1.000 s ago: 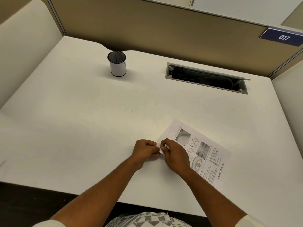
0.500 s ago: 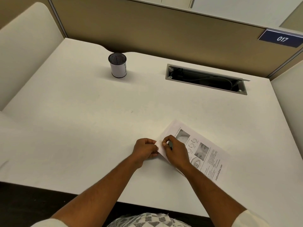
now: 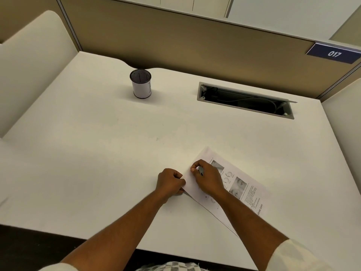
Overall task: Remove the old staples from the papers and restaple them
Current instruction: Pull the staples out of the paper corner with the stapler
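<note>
A set of printed papers [image 3: 241, 184] with pictures and text lies slanted on the white desk [image 3: 117, 153], right of centre near the front. My left hand [image 3: 170, 181] pinches the papers' left corner, which is lifted a little off the desk. My right hand [image 3: 207, 178] rests on the sheets just beside it, fingers curled around a small dark tool [image 3: 200, 170] whose tip points at the corner. The staple itself is hidden under my fingers.
A dark mesh pen cup [image 3: 141, 83] with a white label stands at the back left. A grey open cable slot [image 3: 246, 100] is set into the desk at the back right. Tan partitions wall the desk; a blue sign [image 3: 334, 53] reads 017.
My right hand slid up along the paper's edge, away from my left hand. The left corner of the papers has lifted slightly. The view shifted a little.
</note>
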Available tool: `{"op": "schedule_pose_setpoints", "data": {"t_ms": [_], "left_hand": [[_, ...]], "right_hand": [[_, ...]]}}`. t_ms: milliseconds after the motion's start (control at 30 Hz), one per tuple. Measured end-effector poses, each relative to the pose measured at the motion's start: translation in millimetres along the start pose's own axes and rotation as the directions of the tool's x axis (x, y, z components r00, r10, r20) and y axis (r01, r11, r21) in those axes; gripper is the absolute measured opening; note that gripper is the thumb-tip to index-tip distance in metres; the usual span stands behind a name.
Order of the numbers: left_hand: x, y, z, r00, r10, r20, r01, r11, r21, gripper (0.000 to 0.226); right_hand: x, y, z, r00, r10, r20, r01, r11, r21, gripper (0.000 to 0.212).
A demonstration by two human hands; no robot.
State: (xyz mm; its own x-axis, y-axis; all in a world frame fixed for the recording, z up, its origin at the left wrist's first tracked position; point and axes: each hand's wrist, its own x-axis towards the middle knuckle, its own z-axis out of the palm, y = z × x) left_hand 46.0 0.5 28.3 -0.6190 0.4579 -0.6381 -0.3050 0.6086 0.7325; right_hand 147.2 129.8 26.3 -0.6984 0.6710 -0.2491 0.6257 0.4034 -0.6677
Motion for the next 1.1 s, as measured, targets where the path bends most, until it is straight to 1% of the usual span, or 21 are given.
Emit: {"op": "schedule_pose_setpoints", "data": {"t_ms": [133, 267, 467, 600, 700, 733, 833, 1000, 1033, 1100], "left_hand": [[4.8, -1.4, -7.0, 1.000, -0.010, 0.016, 0.010, 1.000, -0.005, 0.005], [9.7, -2.7, -12.5, 0.998, -0.020, 0.066, 0.021, 1.000, -0.004, 0.008], [13.5, -4.6, -13.7, 0.996, -0.018, 0.084, 0.019, 1.000, -0.002, 0.006], [15.2, -3.5, -13.8, 0.996, -0.014, 0.093, 0.013, 1.000, 0.016, 0.007], [16.1, -1.8, -14.0, 0.994, -0.004, 0.107, -0.001, 0.999, 0.041, 0.008], [16.4, -1.1, -14.1, 0.994, -0.002, 0.108, -0.003, 0.999, 0.045, 0.009], [17.6, -0.3, -14.4, 0.994, 0.001, 0.109, -0.006, 0.999, 0.050, 0.008], [18.6, -1.8, -15.0, 0.994, -0.002, 0.110, -0.002, 0.999, 0.038, 0.009], [19.0, -2.3, -15.0, 0.994, -0.006, 0.105, 0.003, 1.000, 0.029, 0.012], [20.0, -3.3, -14.7, 0.995, -0.017, 0.099, 0.015, 1.000, 0.018, 0.018]], "right_hand": [[34.8, -19.0, -0.1, 1.000, 0.010, -0.021, -0.009, 0.999, 0.053, 0.005], [66.1, -37.0, 2.6, 0.999, 0.032, -0.015, -0.032, 0.999, 0.012, 0.010], [80.3, -41.4, 9.5, 0.999, 0.051, -0.001, -0.051, 0.998, -0.025, 0.019], [80.0, -36.9, 4.7, 0.996, 0.084, -0.018, -0.083, 0.995, 0.051, 0.015], [84.0, -35.0, -2.3, 0.985, 0.171, -0.003, -0.169, 0.976, 0.133, 0.037], [86.4, -35.3, -4.6, 0.980, 0.197, 0.017, -0.197, 0.965, 0.175, 0.038], [93.4, -37.6, -9.2, 0.974, 0.217, 0.064, -0.226, 0.945, 0.238, 0.028], [91.9, -46.5, -4.2, 0.978, 0.161, 0.134, -0.192, 0.943, 0.271, 0.015], [90.7, -48.5, -0.7, 0.979, 0.154, 0.135, -0.185, 0.946, 0.267, 0.016], [88.9, -52.2, 7.8, 0.977, 0.142, 0.156, -0.179, 0.951, 0.252, 0.023]]}}
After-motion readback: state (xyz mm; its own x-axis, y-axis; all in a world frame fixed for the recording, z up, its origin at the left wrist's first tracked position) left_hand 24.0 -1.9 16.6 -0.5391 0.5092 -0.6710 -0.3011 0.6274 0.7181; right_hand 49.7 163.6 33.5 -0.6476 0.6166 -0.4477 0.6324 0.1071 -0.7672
